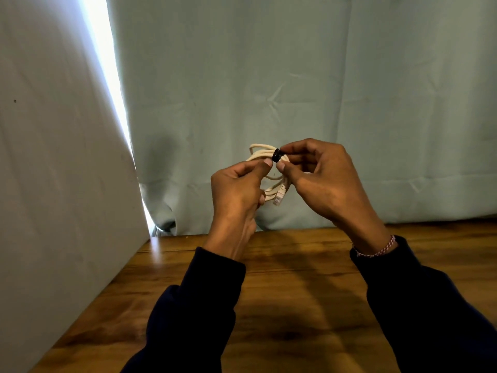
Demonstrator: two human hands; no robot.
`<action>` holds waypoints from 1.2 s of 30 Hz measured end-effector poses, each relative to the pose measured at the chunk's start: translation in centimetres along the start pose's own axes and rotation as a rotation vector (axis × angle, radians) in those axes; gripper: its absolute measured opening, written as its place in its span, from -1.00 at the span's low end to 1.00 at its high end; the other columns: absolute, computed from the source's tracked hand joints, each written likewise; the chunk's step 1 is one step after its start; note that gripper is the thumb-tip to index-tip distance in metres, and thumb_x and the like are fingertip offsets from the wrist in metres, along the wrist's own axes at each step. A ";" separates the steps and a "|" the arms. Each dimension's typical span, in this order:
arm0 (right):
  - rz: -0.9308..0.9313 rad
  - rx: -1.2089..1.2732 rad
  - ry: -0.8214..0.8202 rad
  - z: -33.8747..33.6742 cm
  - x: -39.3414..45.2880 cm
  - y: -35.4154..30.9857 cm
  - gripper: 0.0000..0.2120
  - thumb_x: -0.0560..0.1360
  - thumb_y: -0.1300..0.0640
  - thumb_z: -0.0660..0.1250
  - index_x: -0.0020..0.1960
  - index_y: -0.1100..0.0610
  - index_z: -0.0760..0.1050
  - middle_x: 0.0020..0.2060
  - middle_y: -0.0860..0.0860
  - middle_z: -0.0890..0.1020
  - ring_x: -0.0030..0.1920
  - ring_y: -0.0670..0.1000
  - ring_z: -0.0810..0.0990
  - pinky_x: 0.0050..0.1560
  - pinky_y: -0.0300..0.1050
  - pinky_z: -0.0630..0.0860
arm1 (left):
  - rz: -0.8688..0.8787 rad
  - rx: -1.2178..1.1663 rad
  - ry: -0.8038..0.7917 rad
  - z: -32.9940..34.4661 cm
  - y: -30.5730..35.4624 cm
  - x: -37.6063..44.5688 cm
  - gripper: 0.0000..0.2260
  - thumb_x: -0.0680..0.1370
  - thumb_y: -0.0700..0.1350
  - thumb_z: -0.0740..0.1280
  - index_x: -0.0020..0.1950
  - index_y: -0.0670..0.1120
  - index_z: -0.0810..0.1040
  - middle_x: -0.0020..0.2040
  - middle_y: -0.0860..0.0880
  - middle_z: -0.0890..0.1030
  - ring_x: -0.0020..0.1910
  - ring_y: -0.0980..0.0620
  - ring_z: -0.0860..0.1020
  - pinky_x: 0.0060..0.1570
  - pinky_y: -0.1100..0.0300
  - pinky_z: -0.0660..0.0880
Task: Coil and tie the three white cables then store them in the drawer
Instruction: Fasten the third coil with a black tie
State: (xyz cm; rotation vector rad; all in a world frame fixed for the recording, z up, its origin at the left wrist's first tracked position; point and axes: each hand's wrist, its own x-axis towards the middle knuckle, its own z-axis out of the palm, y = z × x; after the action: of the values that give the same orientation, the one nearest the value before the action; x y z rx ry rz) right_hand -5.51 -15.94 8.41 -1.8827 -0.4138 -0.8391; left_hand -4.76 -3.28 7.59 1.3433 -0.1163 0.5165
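A coiled white cable (262, 153) with clear plug ends (279, 196) hangs in the air above the wooden table (295, 278). A black tie (277, 155) wraps the top of the coil. My left hand (236, 189) grips the coil, thumb and forefinger pinching it just left of the tie. My right hand (320, 179) pinches the black tie between thumb and forefinger. No other cable and no drawer are in view.
A pale green curtain (295, 76) hangs right behind the table. A white cloth-covered surface (53, 157) rises along the left side, with bright light in the gap between them.
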 end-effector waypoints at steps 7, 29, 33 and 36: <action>0.005 -0.015 0.021 0.2 -0.1 -0.1 -0.70 0.44 0.03 0.53 0.16 0.06 0.65 -0.11 -0.12 0.72 -0.16 -0.22 0.69 -0.10 -0.31 0.63 | -0.035 -0.078 -0.023 0.1 -0.2 0.3 -0.89 0.52 -0.18 0.48 0.01 -0.16 0.73 -0.58 0.10 0.43 -0.62 0.14 0.30 -0.60 0.34 0.29; -0.011 -0.083 -0.017 0.4 -0.1 0.5 -0.83 0.55 0.14 0.41 0.14 0.07 0.65 -0.20 -0.10 0.71 -0.19 -0.14 0.70 -0.06 -0.05 0.68 | 0.061 -0.019 0.025 0.9 -1.8 0.2 -0.91 0.54 -0.22 0.44 -0.01 -0.15 0.73 -0.44 0.00 0.62 -0.54 0.10 0.48 -0.50 0.31 0.44; -0.042 -0.082 -0.035 -0.1 0.0 0.2 -0.80 0.54 0.10 0.44 0.15 0.04 0.64 -0.16 -0.13 0.71 -0.17 -0.18 0.69 -0.08 -0.22 0.65 | 0.009 -0.040 -0.033 0.6 -1.3 0.3 -0.90 0.55 -0.19 0.44 0.03 -0.14 0.73 -0.43 0.03 0.61 -0.55 0.11 0.48 -0.51 0.27 0.42; -0.124 -0.158 -0.023 -0.6 0.2 0.1 -0.79 0.50 0.08 0.48 0.13 0.02 0.65 -0.13 -0.16 0.67 -0.10 -0.25 0.65 -0.12 -0.49 0.51 | 0.003 -0.015 -0.110 0.1 -0.8 0.5 -0.91 0.57 -0.18 0.42 -0.01 -0.13 0.72 -0.49 0.01 0.56 -0.52 0.09 0.50 -0.47 0.26 0.43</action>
State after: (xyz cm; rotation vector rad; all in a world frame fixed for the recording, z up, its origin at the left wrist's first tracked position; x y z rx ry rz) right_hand -5.53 -16.52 8.64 -2.0300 -0.4955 -0.9567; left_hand -3.97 -3.31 7.02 1.3566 -0.2117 0.4433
